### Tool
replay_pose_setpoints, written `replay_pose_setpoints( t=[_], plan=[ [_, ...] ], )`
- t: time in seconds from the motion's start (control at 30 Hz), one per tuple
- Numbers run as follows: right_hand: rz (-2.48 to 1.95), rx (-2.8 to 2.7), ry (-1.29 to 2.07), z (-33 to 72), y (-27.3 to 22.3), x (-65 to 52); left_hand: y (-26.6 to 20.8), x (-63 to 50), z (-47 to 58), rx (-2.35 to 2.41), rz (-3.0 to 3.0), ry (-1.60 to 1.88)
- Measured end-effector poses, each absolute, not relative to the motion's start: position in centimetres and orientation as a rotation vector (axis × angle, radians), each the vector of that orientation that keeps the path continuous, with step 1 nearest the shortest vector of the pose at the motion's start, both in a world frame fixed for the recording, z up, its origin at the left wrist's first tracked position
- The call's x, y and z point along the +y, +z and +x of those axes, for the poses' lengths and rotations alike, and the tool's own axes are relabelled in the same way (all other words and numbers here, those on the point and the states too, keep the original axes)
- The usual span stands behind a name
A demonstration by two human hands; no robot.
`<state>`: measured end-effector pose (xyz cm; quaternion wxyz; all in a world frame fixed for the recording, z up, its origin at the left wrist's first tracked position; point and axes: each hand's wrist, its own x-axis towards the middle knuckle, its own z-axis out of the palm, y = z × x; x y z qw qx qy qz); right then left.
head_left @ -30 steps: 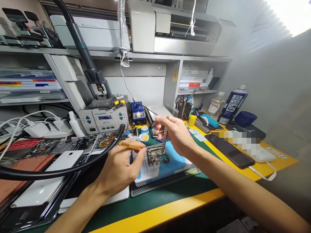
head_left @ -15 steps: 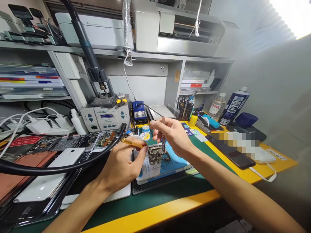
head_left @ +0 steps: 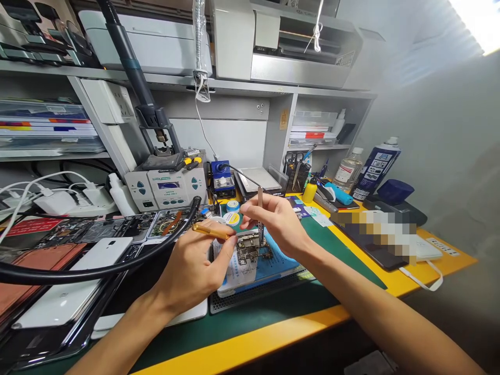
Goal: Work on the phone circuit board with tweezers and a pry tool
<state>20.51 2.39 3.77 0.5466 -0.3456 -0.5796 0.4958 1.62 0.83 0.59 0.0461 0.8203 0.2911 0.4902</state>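
Observation:
My left hand (head_left: 201, 260) is closed around a slim gold-coloured handle (head_left: 211, 230), pen-like in shape; its working end is hidden by the fingers. Metal tweezers (head_left: 260, 213) stand nearly upright in my right hand (head_left: 279, 221), pinched between thumb and fingers. Their tips point down at a phone circuit board (head_left: 247, 251), though I cannot tell whether they touch it. This board lies on a blue and white book (head_left: 281, 260), with my left fingertips by its left edge. Under the book is a dark perforated pad (head_left: 234, 303).
Across the left side runs a thick black hose (head_left: 117, 272), above phones and a white phone back (head_left: 72, 297). Behind stand a hot-air station (head_left: 172, 187) and small round tubs (head_left: 232, 213). To the right are a yellow bottle (head_left: 309, 191), a spray can (head_left: 377, 169) and a dark phone (head_left: 375, 245).
The whole view has shifted slightly. Within it, the tweezers' tips have moved a little left over the circuit board. The left hand keeps nearly the same pose.

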Motion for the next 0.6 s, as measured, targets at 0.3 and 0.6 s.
replay_pose_setpoints(
  t=[0.3,0.6],
  plan=[
    [-0.791,-1.37,1.198,20.87,3.44,2.55,0.4,0.91,1.77,0.89,2.497,1.492],
    [-0.789,-1.34,1.181,20.87,3.51,2.63,0.34,0.84,1.66,0.879,2.502,1.499]
  ],
)
